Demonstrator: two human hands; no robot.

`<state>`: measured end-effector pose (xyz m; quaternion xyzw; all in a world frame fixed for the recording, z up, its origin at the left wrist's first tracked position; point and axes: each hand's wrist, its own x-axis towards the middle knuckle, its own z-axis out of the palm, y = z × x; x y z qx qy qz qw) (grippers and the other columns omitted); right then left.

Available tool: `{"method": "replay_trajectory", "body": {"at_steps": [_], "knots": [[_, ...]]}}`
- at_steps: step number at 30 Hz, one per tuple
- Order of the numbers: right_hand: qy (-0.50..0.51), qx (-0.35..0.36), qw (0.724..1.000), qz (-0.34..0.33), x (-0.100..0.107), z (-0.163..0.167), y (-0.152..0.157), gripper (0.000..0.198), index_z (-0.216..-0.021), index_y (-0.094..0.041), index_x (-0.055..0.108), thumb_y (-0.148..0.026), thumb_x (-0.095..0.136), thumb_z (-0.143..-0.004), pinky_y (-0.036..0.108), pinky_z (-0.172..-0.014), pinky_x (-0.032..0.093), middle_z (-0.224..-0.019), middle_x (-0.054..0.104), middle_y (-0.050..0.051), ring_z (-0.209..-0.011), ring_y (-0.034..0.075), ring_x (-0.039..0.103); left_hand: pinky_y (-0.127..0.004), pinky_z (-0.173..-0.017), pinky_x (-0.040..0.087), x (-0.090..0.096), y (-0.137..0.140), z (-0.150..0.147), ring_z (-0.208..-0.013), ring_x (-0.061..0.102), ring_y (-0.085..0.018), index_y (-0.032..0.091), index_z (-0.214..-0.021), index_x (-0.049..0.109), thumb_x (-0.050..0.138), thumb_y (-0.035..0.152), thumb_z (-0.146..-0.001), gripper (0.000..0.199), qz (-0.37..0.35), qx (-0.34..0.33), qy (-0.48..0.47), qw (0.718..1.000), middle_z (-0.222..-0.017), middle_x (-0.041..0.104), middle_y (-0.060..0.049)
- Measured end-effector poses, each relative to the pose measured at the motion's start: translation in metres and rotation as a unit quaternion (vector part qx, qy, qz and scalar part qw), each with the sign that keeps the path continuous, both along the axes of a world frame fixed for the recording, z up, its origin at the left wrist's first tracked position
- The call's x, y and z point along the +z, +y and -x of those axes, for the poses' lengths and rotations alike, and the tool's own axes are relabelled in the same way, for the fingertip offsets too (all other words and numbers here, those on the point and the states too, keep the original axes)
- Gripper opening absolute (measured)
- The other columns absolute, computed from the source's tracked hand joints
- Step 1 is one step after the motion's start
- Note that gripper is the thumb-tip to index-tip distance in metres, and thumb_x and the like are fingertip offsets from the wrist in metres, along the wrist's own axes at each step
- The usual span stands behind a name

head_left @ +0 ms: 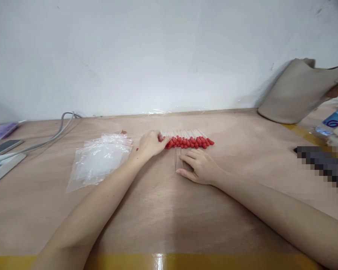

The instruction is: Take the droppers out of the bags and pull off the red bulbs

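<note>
Several thin clear tubes with red rounded tips [189,142] lie side by side in a row, most with their clear stems toward the wall. At the row's left end, my left hand [151,143] has its thumb and fingers closed around the end tubes; its palm side is hidden. A couple of clear stems [175,159] stick out toward me from below the red tips. Beside these stems rests my right hand [199,167], fingers stretched out and thumb apart, the thumb tip close to the stem ends. Whether it touches them I cannot tell.
Clear zip bags [98,161] lie in a stack to the left. Farther left are a grey cable [52,138], a phone-like dark object [4,147] and a purple packet [2,131]. On the right stand a grey bin-like container [293,92] and a bottle [336,116].
</note>
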<state>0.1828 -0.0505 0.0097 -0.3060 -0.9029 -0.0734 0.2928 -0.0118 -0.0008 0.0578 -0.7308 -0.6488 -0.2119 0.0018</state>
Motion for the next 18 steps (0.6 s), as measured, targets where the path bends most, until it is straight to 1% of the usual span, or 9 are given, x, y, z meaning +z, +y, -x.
{"method": "replay_trajectory", "body": {"at_steps": [3, 5, 7, 9, 11, 13, 16, 18], "knots": [[-0.006, 0.006, 1.0, 0.02, 0.001, 0.0, -0.001, 0.041, -0.094, -0.013, 0.06, -0.049, 0.042, -0.085, 0.033, -0.071, 0.038, -0.085, 0.06, 0.01, -0.082, 0.021, 0.052, -0.027, -0.057, 0.037, -0.001, 0.001, 0.0, -0.063, 0.056, -0.018, 0.018, -0.067, 0.058, 0.045, 0.046, -0.08, 0.033, -0.015, 0.008, 0.0, 1.0, -0.069, 0.063, -0.004], [0.005, 0.006, 0.999, 0.033, 0.001, 0.0, -0.001, 0.038, -0.099, -0.013, 0.058, -0.046, 0.042, -0.086, 0.034, -0.073, 0.039, -0.09, 0.061, 0.01, -0.085, 0.022, 0.053, -0.028, -0.057, 0.037, -0.001, 0.002, 0.002, -0.063, 0.055, -0.018, 0.018, -0.065, 0.057, 0.043, 0.043, -0.081, 0.033, -0.04, 0.016, -0.011, 0.999, -0.069, 0.062, -0.004], [0.043, -0.001, 0.998, 0.042, -0.001, -0.002, -0.001, 0.034, -0.103, -0.014, 0.056, -0.041, 0.043, -0.087, 0.035, -0.076, 0.04, -0.095, 0.061, 0.011, -0.087, 0.021, 0.053, -0.028, -0.059, 0.037, -0.002, -0.001, 0.004, -0.064, 0.055, -0.018, 0.018, -0.065, 0.055, 0.042, 0.041, -0.083, 0.032, -0.084, 0.016, -0.026, 0.996, -0.068, 0.06, -0.004], [0.108, -0.018, 0.993, 0.045, -0.003, -0.003, 0.0, 0.029, -0.104, -0.014, 0.054, -0.035, 0.043, -0.088, 0.035, -0.077, 0.042, -0.095, 0.06, 0.01, -0.086, 0.02, 0.053, -0.027, -0.062, 0.038, -0.003, -0.009, 0.006, -0.067, 0.054, -0.017, 0.017, -0.066, 0.054, 0.042, 0.039, -0.084, 0.031, -0.142, -0.001, -0.04, 0.989, -0.068, 0.058, -0.003], [0.171, -0.033, 0.984, 0.041, -0.006, -0.005, 0.0, 0.025, -0.104, -0.015, 0.053, -0.03, 0.045, -0.087, 0.035, -0.078, 0.044, -0.093, 0.059, 0.009, -0.086, 0.02, 0.053, -0.028, -0.066, 0.039, -0.006, -0.024, 0.007, -0.07, 0.053, -0.016, 0.017, -0.067, 0.053, 0.042, 0.037, -0.085, 0.029, -0.181, -0.042, -0.05, 0.981, -0.069, 0.057, -0.003], [0.213, -0.043, 0.976, 0.015, -0.007, -0.006, -0.001, 0.028, -0.109, -0.016, 0.049, -0.029, 0.048, -0.085, 0.037, -0.081, 0.045, -0.097, 0.057, 0.01, -0.092, 0.021, 0.053, -0.028, -0.069, 0.039, -0.012, -0.043, 0.01, -0.072, 0.052, -0.016, 0.017, -0.07, 0.054, 0.042, 0.034, -0.086, 0.026, -0.186, -0.1, -0.057, 0.976, -0.071, 0.056, -0.003], [0.234, -0.065, 0.969, -0.05, -0.007, -0.009, -0.004, 0.049, -0.121, -0.015, 0.041, -0.035, 0.056, -0.079, 0.044, -0.089, 0.042, -0.112, 0.051, 0.015, -0.107, 0.027, 0.047, -0.03, -0.072, 0.04, -0.025, -0.065, 0.016, -0.074, 0.052, -0.016, 0.017, -0.075, 0.055, 0.044, 0.031, -0.086, 0.021, -0.169, -0.192, -0.056, 0.965, -0.074, 0.057, -0.003], [0.204, -0.067, 0.974, -0.076, -0.006, -0.013, -0.006, 0.059, -0.125, -0.015, 0.04, -0.04, 0.059, -0.076, 0.046, -0.092, 0.039, -0.119, 0.048, 0.017, -0.112, 0.029, 0.044, -0.031, -0.072, 0.04, -0.033, -0.072, 0.02, -0.073, 0.051, -0.016, 0.017, -0.077, 0.055, 0.046, 0.03, -0.086, 0.017, -0.158, -0.238, -0.049, 0.957, -0.075, 0.057, -0.003]]}}
